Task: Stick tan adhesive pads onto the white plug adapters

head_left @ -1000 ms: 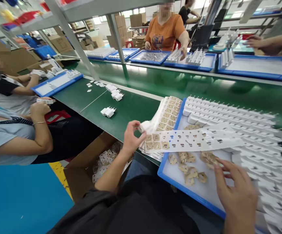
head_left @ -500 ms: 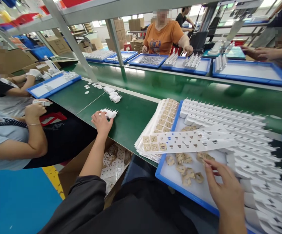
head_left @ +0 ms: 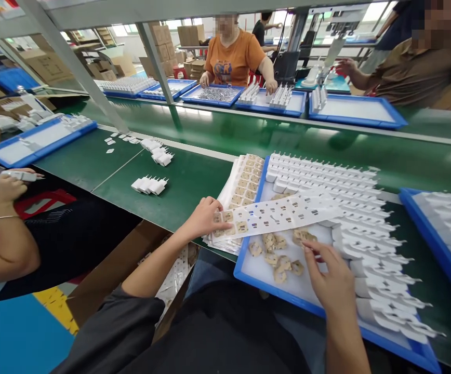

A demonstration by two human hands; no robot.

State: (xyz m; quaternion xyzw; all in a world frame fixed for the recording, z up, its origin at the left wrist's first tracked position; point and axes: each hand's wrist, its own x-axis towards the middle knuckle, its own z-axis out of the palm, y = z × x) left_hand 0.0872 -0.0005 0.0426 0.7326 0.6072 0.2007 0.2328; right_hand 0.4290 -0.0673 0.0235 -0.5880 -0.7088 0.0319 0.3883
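Note:
My left hand [head_left: 202, 219] is at the left end of a white sticker sheet [head_left: 280, 217], thumb and fingers closed on it. A few tan square stickers [head_left: 242, 227] remain at that end; the rest of the sheet shows cut-outs. Beneath it lies a stack of similar sheets [head_left: 249, 174]. Over the blue-rimmed tray [head_left: 244, 270], my right hand [head_left: 330, 275] pinches a crumpled tan sticker piece [head_left: 304, 237]. More curled tan pieces [head_left: 282, 262] lie in the tray, left of that hand. Rows of white plug housings with pins [head_left: 327, 179] fill the tray's back and right.
A small group of white plugs [head_left: 150, 185] stands on the green table [head_left: 186, 182], another group [head_left: 157, 151] behind. A box of scrap sheets [head_left: 176, 275] sits below the edge. A co-worker's hands [head_left: 5, 189] hold a white piece at left. Another tray [head_left: 416, 208] is at right.
My left hand has let go of the white plugs and moved right to the sticker sheet. My right hand stays at the tan pieces. The view has turned slightly right.

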